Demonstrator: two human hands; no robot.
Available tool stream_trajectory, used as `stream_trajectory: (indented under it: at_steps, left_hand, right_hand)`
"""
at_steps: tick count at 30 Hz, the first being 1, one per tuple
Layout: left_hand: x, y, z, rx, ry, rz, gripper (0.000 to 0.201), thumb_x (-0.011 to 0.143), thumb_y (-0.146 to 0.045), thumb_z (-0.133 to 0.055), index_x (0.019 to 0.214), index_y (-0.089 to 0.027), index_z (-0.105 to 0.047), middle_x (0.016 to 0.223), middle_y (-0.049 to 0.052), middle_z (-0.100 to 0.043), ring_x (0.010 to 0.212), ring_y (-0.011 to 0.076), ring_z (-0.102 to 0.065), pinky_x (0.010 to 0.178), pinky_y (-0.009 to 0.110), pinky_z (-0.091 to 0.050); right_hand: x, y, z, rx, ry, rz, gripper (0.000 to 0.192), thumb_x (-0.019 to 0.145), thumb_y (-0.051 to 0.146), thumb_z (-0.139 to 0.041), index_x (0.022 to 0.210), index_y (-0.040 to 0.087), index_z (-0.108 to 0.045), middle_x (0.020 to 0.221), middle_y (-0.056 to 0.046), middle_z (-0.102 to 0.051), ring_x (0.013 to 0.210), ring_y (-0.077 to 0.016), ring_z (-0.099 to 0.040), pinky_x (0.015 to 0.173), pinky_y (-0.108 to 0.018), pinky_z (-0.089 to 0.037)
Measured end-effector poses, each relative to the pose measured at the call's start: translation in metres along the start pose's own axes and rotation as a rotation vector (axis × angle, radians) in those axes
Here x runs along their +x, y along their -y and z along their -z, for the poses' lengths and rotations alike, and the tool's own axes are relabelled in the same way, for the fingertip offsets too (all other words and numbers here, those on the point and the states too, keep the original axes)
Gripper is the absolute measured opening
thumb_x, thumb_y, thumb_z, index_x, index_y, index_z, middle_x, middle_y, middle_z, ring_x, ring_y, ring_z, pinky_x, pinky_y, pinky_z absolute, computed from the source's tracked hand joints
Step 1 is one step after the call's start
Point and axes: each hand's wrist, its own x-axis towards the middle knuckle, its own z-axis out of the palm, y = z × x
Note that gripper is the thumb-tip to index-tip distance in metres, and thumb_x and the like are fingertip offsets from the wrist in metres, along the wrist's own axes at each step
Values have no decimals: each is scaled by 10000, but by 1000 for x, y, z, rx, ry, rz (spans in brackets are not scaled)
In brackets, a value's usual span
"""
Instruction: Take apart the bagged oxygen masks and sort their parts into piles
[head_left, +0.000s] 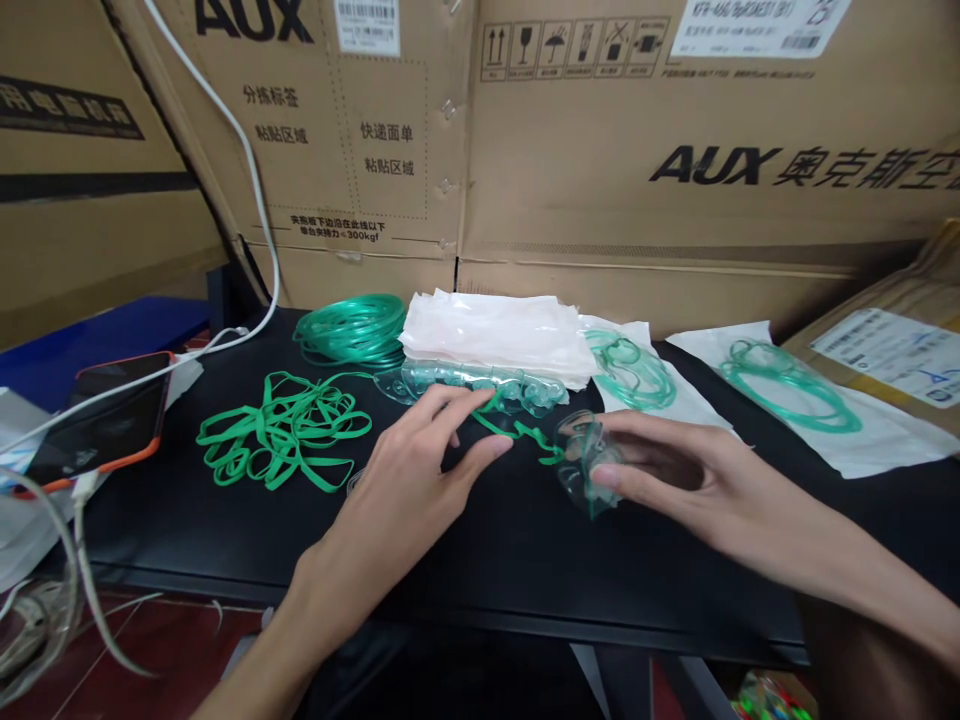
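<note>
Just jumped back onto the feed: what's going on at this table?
A person's right hand holds a clear mask above the black table. The left hand is beside it, thumb and index finger apart near a green strap that runs toward the mask. More green straps lie in a loose pile to the left, with coiled green tubing behind them and white packets to the tubing's right.

The left hand (416, 475) leans forward, its thumb (484, 458) and index finger (469, 408) apart; the right hand (675, 465) turns inward, thumb pinching against bent fingers (637, 425); both bare forearms (840, 555) slant inward.
</note>
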Motion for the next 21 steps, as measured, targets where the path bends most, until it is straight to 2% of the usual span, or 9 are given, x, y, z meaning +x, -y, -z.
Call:
stream_trajectory:
  at_steps: [2, 5, 7, 10, 14, 17, 21]
  left_hand:
    - [-1, -4, -4, -14, -21, -58, 384, 996, -324, -652, 1372, -272, -593, 1317, 26, -599, 1007, 167, -628, 912, 313, -498]
    - [-1, -7, -11, -44, 43, -154, 210, 1000, -263, -646, 1206, -237, -680, 1273, 18, -631, 1121, 173, -612, 1002, 315, -470]
    - [-1, -6, -13, -39, 106, -171, 109, 1017, -247, -616, 1065, -218, -710, 1151, 3, -683, 1060, 173, -622, 979, 332, -471]
    - [-1, -5, -13, -6, 163, -152, 156, 1037, -236, -578, 953, -200, -704, 1021, -13, -708, 970, 176, -617, 938, 358, -466]
    - [-1, -7, -11, 6, 182, -123, 190, 1045, -237, -561, 917, -183, -690, 992, -10, -699, 938, 173, -608, 913, 356, -463]
    - [-1, -8, -11, 10, 173, -125, 179, 1037, -222, -571, 921, -179, -701, 998, -3, -697, 946, 176, -607, 905, 351, -466]
    - [-1, -4, -12, 32, 138, -120, 174, 1005, -175, -602, 886, -185, -728, 1003, -2, -706, 950, 179, -621, 902, 348, -475]
  right_hand:
    - [0, 3, -6, 45, 81, 11, 394, 869, 449, -780, 1232, 305, -725, 1118, -20, -760, 1024, -230, -720, 898, -305, -588]
    - [1, 6, -14, 73, 141, 10, 407, 900, 416, -758, 1288, 310, -697, 1157, -27, -750, 1060, -236, -714, 928, -325, -587]
    - [1, 6, -15, 73, 140, 5, 431, 894, 427, -761, 1300, 297, -696, 1128, -39, -758, 1036, -251, -724, 922, -353, -596]
    - [0, 3, -12, 46, 138, 10, 419, 893, 433, -761, 1290, 306, -710, 1107, -33, -768, 1023, -253, -730, 914, -352, -596]
    - [-2, -2, -2, -42, 119, 16, 415, 895, 434, -760, 1293, 329, -712, 1158, -22, -762, 1044, -245, -719, 916, -325, -586]
    - [-4, -4, 1, -93, 93, 11, 458, 871, 478, -771, 1293, 310, -717, 1127, -37, -768, 1008, -260, -729, 907, -350, -595]
    - [-4, -5, 2, -124, 69, -4, 479, 865, 513, -758, 1285, 287, -726, 1159, -61, -767, 1063, -301, -724, 932, -391, -602]
